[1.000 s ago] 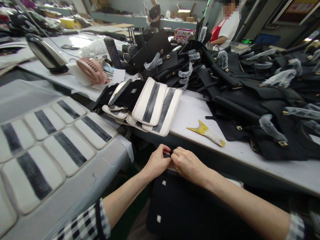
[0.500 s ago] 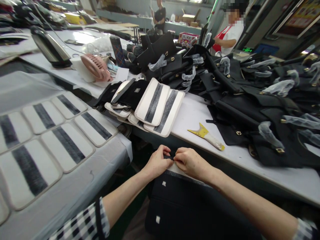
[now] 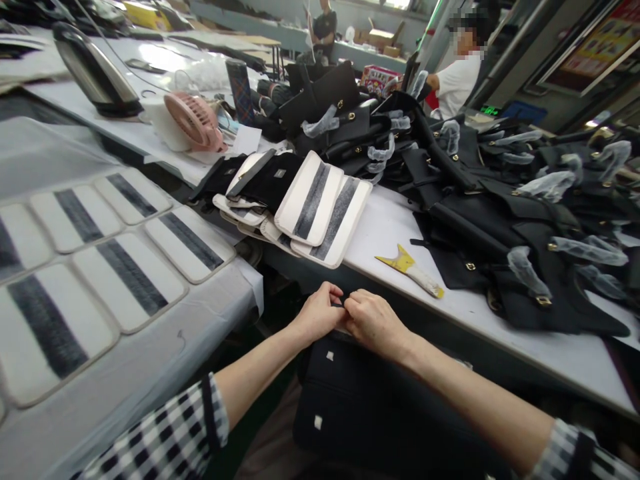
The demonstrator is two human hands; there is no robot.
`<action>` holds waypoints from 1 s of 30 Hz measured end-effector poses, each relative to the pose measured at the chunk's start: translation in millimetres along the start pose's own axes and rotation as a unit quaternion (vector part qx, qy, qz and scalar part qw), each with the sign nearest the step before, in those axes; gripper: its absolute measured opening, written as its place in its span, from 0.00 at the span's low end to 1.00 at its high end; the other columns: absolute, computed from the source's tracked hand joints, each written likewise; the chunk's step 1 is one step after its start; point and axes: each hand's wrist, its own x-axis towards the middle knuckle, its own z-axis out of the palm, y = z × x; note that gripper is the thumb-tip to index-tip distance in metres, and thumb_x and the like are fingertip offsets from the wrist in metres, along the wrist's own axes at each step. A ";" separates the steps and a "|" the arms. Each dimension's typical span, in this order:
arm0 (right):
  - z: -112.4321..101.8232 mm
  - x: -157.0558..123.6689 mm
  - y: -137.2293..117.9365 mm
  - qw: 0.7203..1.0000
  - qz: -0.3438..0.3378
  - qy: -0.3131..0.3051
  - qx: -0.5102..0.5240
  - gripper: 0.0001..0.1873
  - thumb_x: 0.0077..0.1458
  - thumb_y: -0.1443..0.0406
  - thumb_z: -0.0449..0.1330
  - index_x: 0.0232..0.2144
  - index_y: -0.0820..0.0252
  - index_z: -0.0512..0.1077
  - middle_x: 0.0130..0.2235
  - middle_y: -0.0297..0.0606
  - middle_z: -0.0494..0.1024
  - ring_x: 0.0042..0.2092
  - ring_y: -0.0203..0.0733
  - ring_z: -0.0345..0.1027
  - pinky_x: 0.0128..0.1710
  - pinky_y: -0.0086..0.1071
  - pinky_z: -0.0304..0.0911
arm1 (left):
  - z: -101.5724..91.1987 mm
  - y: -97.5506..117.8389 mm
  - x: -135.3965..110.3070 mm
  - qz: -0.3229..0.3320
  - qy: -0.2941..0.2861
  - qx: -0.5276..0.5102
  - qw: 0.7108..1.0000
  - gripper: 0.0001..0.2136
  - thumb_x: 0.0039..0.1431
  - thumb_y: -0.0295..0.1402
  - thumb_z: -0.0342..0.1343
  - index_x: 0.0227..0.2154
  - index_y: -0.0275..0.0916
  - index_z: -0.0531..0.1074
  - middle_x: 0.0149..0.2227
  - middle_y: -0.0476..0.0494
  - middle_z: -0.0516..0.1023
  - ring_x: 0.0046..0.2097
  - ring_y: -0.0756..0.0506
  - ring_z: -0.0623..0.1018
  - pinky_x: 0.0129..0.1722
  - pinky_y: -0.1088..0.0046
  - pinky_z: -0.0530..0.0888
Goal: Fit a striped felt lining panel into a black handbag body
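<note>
My left hand (image 3: 319,313) and my right hand (image 3: 373,321) meet just below the front edge of the white table (image 3: 395,227). Both pinch a small black piece (image 3: 339,303) at the top of a black bag (image 3: 360,400) that rests on my lap. Two small white tags show on the bag's front. A yellow-bladed scraper (image 3: 410,270) lies on the table just beyond my hands. A stack of white panels with grey stripes (image 3: 320,210) leans at the table's left end.
Several striped panels (image 3: 130,267) lie spread on the grey table at left. A heap of black bags (image 3: 500,193) with wrapped hardware fills the right side. A pink fan (image 3: 193,120) and a kettle (image 3: 93,70) stand behind. Two people work at the back.
My hands have stayed pinched together on the black piece, the fingers shifting slightly. My view has tipped a little, so the table appears higher.
</note>
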 end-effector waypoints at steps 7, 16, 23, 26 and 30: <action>-10.9 -1.4 11.4 0.999 0.003 -0.020 0.030 0.10 0.56 0.73 0.55 0.28 0.65 0.75 0.29 0.37 0.75 0.31 0.35 0.68 0.32 0.27 0.60 | -2.4 4.4 -5.0 -0.012 -0.005 -0.002 1.000 0.18 0.41 0.29 0.59 0.40 0.39 0.69 0.38 0.46 0.75 0.35 0.47 0.73 0.28 0.75 0.66; -11.7 -4.1 0.1 0.999 0.012 -0.040 -0.019 0.11 0.58 0.72 0.54 0.28 0.66 0.77 0.33 0.44 0.77 0.37 0.43 0.71 0.36 0.31 0.62 | -1.6 -1.7 -2.0 -0.010 0.004 -0.003 1.000 0.19 0.42 0.31 0.60 0.41 0.40 0.69 0.39 0.46 0.75 0.37 0.47 0.73 0.30 0.75 0.68; -4.7 -3.5 -13.2 0.997 0.019 -0.035 -0.069 0.09 0.55 0.75 0.54 0.34 0.68 0.75 0.35 0.48 0.76 0.40 0.48 0.69 0.37 0.34 0.63 | -1.3 -4.3 -0.8 -0.005 -0.002 -0.007 1.000 0.18 0.45 0.31 0.59 0.42 0.40 0.68 0.39 0.46 0.76 0.37 0.46 0.75 0.31 0.74 0.70; -1.2 -3.8 -10.2 0.996 0.011 -0.033 -0.076 0.09 0.55 0.74 0.54 0.34 0.68 0.74 0.36 0.47 0.75 0.40 0.47 0.68 0.38 0.34 0.63 | -1.1 -3.4 -0.2 0.000 -0.003 -0.004 1.000 0.18 0.45 0.32 0.59 0.41 0.39 0.68 0.39 0.45 0.76 0.37 0.46 0.76 0.31 0.74 0.70; 0.5 -2.5 -3.8 0.997 0.003 -0.034 -0.075 0.06 0.55 0.71 0.56 0.35 0.67 0.73 0.36 0.45 0.75 0.40 0.46 0.68 0.40 0.34 0.63 | -1.0 -2.6 0.6 0.013 -0.006 0.002 1.000 0.17 0.44 0.34 0.60 0.40 0.39 0.69 0.38 0.45 0.76 0.38 0.46 0.76 0.32 0.74 0.71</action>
